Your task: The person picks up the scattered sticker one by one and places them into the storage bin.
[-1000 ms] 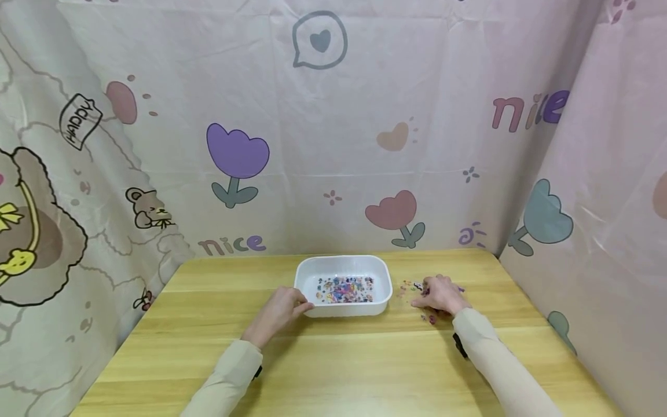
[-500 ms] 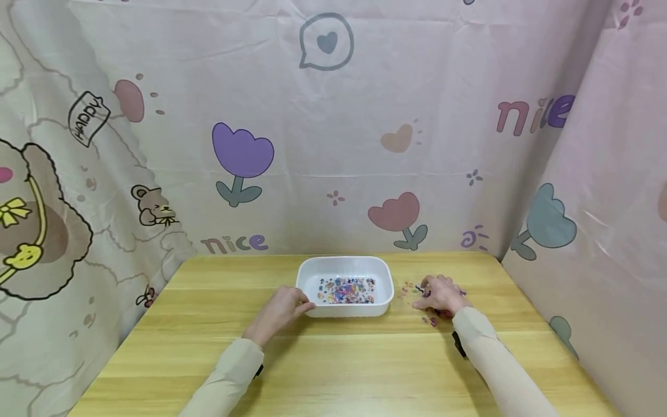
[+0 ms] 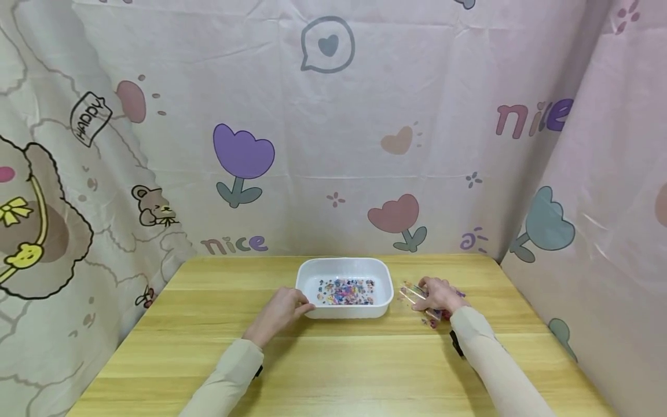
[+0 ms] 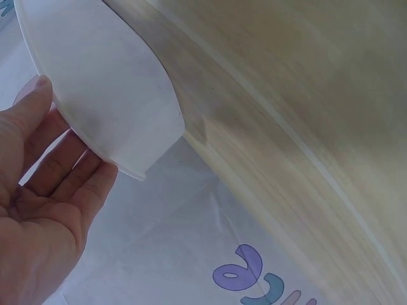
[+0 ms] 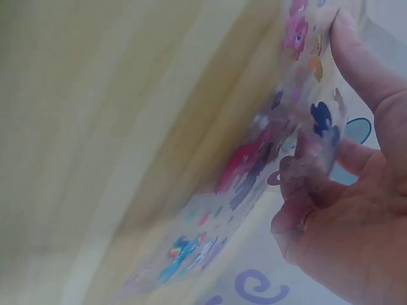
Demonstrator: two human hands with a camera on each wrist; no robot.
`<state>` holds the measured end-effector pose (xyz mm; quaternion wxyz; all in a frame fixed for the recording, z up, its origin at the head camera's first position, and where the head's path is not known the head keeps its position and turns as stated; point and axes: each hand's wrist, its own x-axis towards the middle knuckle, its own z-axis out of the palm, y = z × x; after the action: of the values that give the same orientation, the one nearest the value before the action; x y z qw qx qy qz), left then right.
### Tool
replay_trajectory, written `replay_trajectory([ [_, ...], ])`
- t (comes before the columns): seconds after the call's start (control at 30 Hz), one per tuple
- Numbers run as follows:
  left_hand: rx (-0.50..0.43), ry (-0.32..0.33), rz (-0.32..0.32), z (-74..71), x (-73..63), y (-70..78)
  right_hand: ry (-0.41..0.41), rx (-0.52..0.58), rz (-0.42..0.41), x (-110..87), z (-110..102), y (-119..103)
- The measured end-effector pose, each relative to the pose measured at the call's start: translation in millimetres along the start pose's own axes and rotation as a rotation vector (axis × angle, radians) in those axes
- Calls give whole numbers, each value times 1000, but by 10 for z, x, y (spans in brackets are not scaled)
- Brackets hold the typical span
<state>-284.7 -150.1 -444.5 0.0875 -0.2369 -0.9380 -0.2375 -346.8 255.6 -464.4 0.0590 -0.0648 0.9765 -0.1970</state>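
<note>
A white plastic tray (image 3: 344, 313) stands at the back middle of the table, with many small colourful prints (image 3: 348, 291) lying on its floor. At its front left corner my left hand (image 3: 280, 308) grips the rim; in the left wrist view, thumb and fingers meet the tray's edge (image 4: 105, 82). To the tray's right, my right hand (image 3: 440, 294) holds a clear sticker sheet (image 3: 411, 294) with small cartoon figures. The right wrist view shows the sheet (image 5: 245, 166) bending between thumb and curled fingers. How many layers there are I cannot tell.
A pale wooden table (image 3: 333, 365) carries everything. Close behind it hangs a patterned cloth (image 3: 323, 156), and more cloth (image 3: 615, 231) closes the right side. Another cloth (image 3: 104, 220) hangs along the left.
The clear sheet under my right hand has lifted and tilted, and now catches light in bright streaks. My left hand stays on the tray rim. The head view has shifted slightly.
</note>
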Motion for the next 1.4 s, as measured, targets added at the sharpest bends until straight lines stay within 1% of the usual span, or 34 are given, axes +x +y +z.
replay_trajectory([
  [0.07, 4, 2, 7, -1, 4, 0, -20, 18, -10, 11, -5, -3],
  [0.2, -4, -1, 4, 0, 8, -4, -46, 17, -41, 30, -25, -19],
  [0.33, -11, -10, -1, 1, 8, -10, -50, -13, -59, 28, -27, -49],
  [0.6, 4, -10, 12, 7, -7, -33, 21, -3, -150, 12, 46, -69],
  [0.67, 3, -12, 17, 8, -9, -35, 25, 27, -163, 11, 54, -58],
  [0.73, 2, -12, 19, 7, -7, -34, 28, 79, -171, 14, 54, -45],
  [0.83, -1, -8, 26, 4, -2, -29, 26, 196, -172, 27, 37, -20],
  [0.9, -5, -5, 27, -3, 4, -24, 39, 245, -171, 38, 14, -9],
  [1.0, -8, 0, 23, -7, 9, -21, 78, 266, -172, 49, -14, 10],
  [1.13, -7, 1, 20, -7, 11, -26, 117, 279, -140, 50, -30, 20],
  [1.23, -6, -4, 21, -2, 8, -31, 127, 324, -97, 33, -35, 25],
  [1.3, -5, -5, 27, 2, 5, -34, 130, 373, -84, 23, -45, 34],
  [1.4, -1, 1, 41, 7, 2, -34, 168, 407, -88, 7, -86, 57],
])
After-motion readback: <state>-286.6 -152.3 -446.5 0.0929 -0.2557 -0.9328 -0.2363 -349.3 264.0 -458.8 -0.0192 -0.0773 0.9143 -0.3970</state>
